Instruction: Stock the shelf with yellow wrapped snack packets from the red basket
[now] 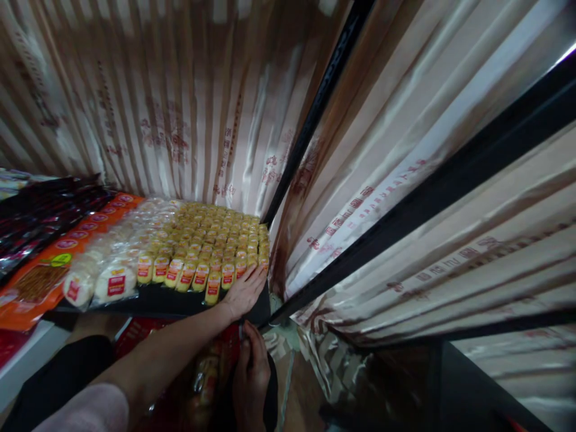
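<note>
Several rows of small yellow wrapped cakes (201,275) with red and white labels stand packed together on a dark shelf (171,303). My left hand (246,291) reaches across from the lower left. Its fingers are stretched out and rest on the cakes at the right end of the front rows. Below the shelf edge, my right hand (254,372) is closed with bent fingers at the rim of a red bag (231,342). More yellow packs (207,378) lie in shadow inside the red bag.
Left of the cakes lie clear packs of round white cakes (115,282), orange snack bags (40,282) and dark shiny bags (40,210). Pleated printed curtains (189,120) hang behind. Dark metal bars (405,198) slant up at the right.
</note>
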Available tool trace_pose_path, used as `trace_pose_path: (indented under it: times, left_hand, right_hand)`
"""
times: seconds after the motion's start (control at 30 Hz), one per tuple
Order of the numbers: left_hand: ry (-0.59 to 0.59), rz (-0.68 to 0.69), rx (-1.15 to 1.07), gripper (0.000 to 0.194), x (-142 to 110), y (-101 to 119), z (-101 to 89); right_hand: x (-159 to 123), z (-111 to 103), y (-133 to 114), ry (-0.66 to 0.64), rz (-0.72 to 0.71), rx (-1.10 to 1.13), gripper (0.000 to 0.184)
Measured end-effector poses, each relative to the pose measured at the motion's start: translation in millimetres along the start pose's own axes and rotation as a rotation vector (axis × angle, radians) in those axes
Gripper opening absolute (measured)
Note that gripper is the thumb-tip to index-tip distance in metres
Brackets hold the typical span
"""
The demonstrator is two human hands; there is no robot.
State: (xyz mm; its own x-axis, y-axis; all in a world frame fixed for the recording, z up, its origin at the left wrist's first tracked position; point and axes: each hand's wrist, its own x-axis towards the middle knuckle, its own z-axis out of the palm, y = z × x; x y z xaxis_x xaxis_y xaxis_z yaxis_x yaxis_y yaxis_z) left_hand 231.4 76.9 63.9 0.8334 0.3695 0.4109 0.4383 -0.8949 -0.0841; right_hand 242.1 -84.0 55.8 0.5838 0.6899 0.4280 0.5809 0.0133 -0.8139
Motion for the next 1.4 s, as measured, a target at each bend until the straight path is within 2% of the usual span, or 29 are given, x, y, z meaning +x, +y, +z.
trace_pose_path:
  times: [0.1, 0.17, 0.23, 0.3, 0.37, 0.43, 0.57, 0.67, 0.8, 0.9, 1.1, 1.27, 1.4]
  left_hand:
    - [0.053, -0.06, -0.059, 0.038, -15, 5, -14.0]
    - [0.123, -0.176, -0.132, 0.037, -34, 9, -26.7]
    - [0.215, -0.372, -0.204, 0.039, -56, 13, -39.7]
    - [0.319, -0.624, -0.254, 0.038, -77, 13, -50.5]
    - [0.36, -0.85, -0.312, 0.036, -92, 10, -57.6]
    - [0.276, -0.981, -0.406, 0.036, -99, 5, -61.6]
    - [0.024, -1.091, -0.636, 0.039, -99, -6, -65.6]
    - [0.014, -1.175, -0.726, 0.038, -98, -11, -64.7]
    - [0.134, -1.184, -0.763, 0.033, -102, -11, -57.9]
    - [0.198, -1.114, -0.816, 0.028, -102, -6, -56.9]
    - [0.319, -0.987, -0.834, 0.021, -72, 9, -67.1]
    - [0.202, -0.867, -0.901, 0.015, -30, 13, -52.2]
    - [0.136, -0.883, -0.9, 0.012, -4, 14, -31.2]
  right_hand:
    - [-4, -4, -2, -0.004, 0.005, 0.014, 0.03]
    - [-4, -3, -2, -0.013, 0.014, 0.031, 0.03]
    - [-2, 3, -3, -0.047, 0.018, 0.05, 0.03]
    - [4, 14, -6, -0.107, 0.012, 0.071, 0.032]
    - [14, 29, -11, -0.173, -0.008, 0.084, 0.034]
    - [25, 45, -18, -0.197, -0.035, 0.068, 0.036]
    - [40, 72, -28, -0.203, -0.05, -0.066, 0.037]
    - [41, 81, -31, -0.2, -0.058, -0.094, 0.037]
    - [36, 77, -32, -0.145, -0.077, -0.043, 0.036]
    - [35, 67, -35, -0.104, -0.074, -0.01, 0.034]
    - [37, 49, -35, -0.016, -0.082, 0.007, 0.038]
    - [41, 46, -13, 0.055, -0.049, -0.052, 0.047]
    - [48, 50, 15, 0.044, -0.028, -0.07, 0.053]
